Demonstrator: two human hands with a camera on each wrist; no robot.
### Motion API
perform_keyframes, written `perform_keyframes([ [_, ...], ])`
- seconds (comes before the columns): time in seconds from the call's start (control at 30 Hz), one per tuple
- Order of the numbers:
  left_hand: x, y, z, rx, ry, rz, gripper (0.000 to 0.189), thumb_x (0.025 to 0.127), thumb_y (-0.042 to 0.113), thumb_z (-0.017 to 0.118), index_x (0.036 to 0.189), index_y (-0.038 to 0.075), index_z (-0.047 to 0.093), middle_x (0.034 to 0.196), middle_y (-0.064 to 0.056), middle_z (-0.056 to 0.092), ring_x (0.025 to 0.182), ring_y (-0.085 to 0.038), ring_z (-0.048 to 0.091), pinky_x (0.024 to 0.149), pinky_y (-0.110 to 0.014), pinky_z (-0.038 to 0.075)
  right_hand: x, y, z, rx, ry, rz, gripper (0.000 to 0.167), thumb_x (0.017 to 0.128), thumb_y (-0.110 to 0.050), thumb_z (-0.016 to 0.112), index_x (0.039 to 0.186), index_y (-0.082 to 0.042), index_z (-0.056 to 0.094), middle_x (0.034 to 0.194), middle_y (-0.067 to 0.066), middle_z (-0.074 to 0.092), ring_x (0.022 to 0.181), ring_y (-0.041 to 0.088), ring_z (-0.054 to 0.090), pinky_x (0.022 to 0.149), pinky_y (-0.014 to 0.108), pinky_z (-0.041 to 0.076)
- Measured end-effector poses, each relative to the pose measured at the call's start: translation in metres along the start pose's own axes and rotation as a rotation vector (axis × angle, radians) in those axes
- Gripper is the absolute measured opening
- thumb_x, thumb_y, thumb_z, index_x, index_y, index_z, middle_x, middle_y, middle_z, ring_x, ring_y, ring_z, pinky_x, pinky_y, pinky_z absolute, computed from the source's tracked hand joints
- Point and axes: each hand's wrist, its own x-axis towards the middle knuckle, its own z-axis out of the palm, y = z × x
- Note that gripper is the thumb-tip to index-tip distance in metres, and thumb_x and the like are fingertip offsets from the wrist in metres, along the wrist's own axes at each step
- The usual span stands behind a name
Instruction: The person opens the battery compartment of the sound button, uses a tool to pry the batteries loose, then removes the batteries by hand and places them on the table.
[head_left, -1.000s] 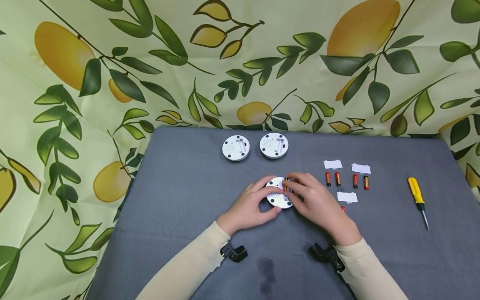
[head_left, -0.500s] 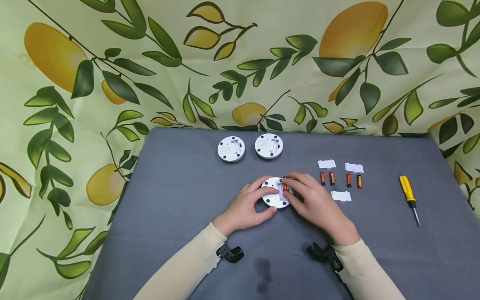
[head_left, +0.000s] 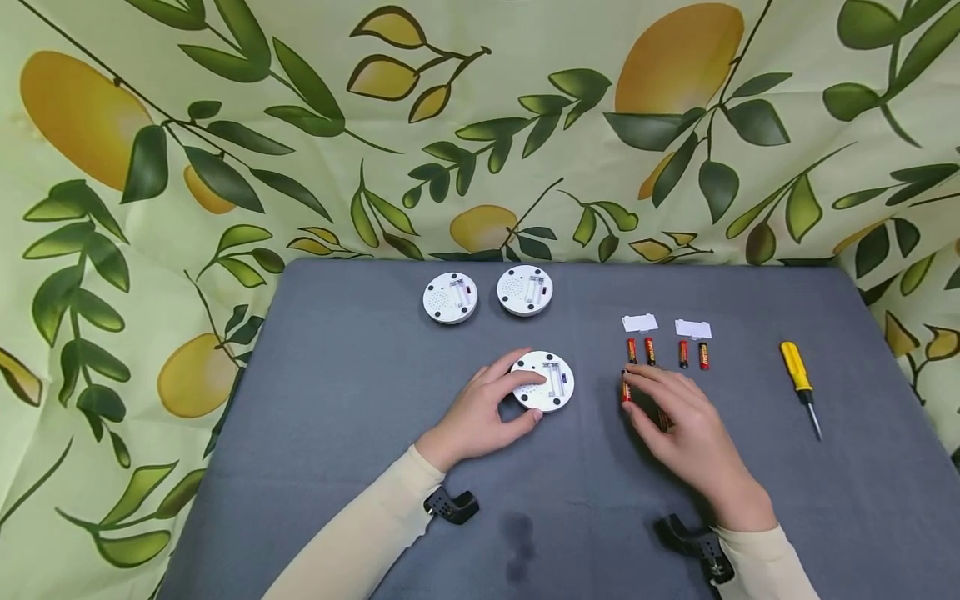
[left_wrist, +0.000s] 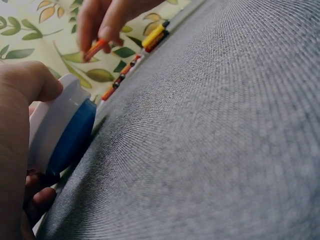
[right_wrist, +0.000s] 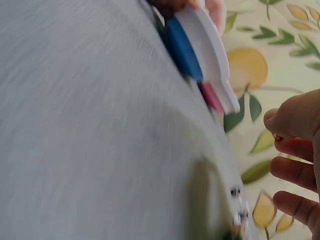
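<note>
My left hand (head_left: 480, 417) grips a round white device (head_left: 557, 393), its thumb and fingers around the rim. Black feet, a grid of small holes and a battery compartment without batteries show on its upturned face. In the left wrist view the side of the device (left_wrist: 67, 127) is white above and blue below. To the right of it, my right hand (head_left: 693, 437) pinches a red and black battery (head_left: 626, 390) between thumb and fingers, above the table. Another battery (head_left: 663, 419) is partly hidden beneath that hand.
Two similar round devices (head_left: 450, 298) (head_left: 524, 290) lie at the back of the grey table (head_left: 360, 358). Two white covers (head_left: 640, 322) (head_left: 693, 329) lie at the right, with pairs of batteries (head_left: 649, 351) (head_left: 683, 354) in front. Farther right is a yellow-handled screwdriver (head_left: 797, 367).
My right hand has moved right, away from the device, with the battery that was at the compartment. It now covers the nearest white cover. My left hand keeps its grip on the device.
</note>
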Motion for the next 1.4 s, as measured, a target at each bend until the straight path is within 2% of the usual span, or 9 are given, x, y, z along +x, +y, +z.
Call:
perform_keyframes([
  [0.17, -0.002, -0.001, -0.002, -0.004, 0.005, 0.003, 0.039, 0.099, 0.031, 0.080, 0.136, 0.023, 0.072, 0.168, -0.003, 0.047, 0.146, -0.028, 0.053, 0.115, -0.054, 0.044, -0.021, 0.008, -0.014, -0.037, -0.017, 0.077, 0.045, 0.085, -0.005, 0.085, 0.129, 0.002, 0.076, 0.133, 0.017, 0.073, 0.119, 0.035, 0.065, 0.116, 0.019, 0.032],
  [0.5, -0.005, -0.002, -0.004, 0.004, 0.012, 0.001, 0.040, 0.098, 0.032, 0.081, 0.136, 0.022, 0.072, 0.167, -0.004, 0.048, 0.145, -0.027, 0.054, 0.115, -0.053, 0.045, -0.043, 0.021, -0.030, -0.072, 0.022, 0.064, 0.047, 0.079, 0.000, 0.083, 0.126, 0.002, 0.077, 0.127, 0.017, 0.075, 0.111, 0.033, 0.065, 0.113, 0.016, 0.030],
  [0.67, -0.005, -0.001, -0.005, -0.002, 0.010, 0.000, 0.040, 0.099, 0.032, 0.080, 0.136, 0.022, 0.072, 0.167, -0.006, 0.048, 0.146, -0.029, 0.053, 0.115, -0.055, 0.044, -0.049, 0.025, -0.032, -0.112, 0.003, 0.075, 0.049, 0.076, 0.003, 0.088, 0.124, 0.001, 0.078, 0.127, 0.014, 0.076, 0.111, 0.031, 0.066, 0.110, 0.015, 0.030],
  [1.23, -0.001, 0.001, -0.002, -0.007, -0.006, 0.001, 0.040, 0.099, 0.032, 0.080, 0.137, 0.023, 0.072, 0.167, -0.005, 0.047, 0.147, -0.030, 0.051, 0.116, -0.055, 0.044, -0.059, 0.034, -0.035, -0.163, -0.046, 0.088, 0.047, 0.073, 0.002, 0.089, 0.119, -0.002, 0.080, 0.128, 0.014, 0.075, 0.112, 0.034, 0.066, 0.107, 0.020, 0.030],
  [1.4, -0.001, 0.000, -0.001, -0.003, -0.004, 0.003, 0.040, 0.099, 0.033, 0.079, 0.137, 0.023, 0.072, 0.167, -0.006, 0.047, 0.147, -0.029, 0.051, 0.116, -0.055, 0.044, -0.052, 0.030, -0.037, -0.139, -0.034, 0.090, 0.046, 0.073, 0.002, 0.091, 0.118, -0.001, 0.079, 0.127, 0.016, 0.073, 0.113, 0.036, 0.064, 0.112, 0.010, 0.027],
])
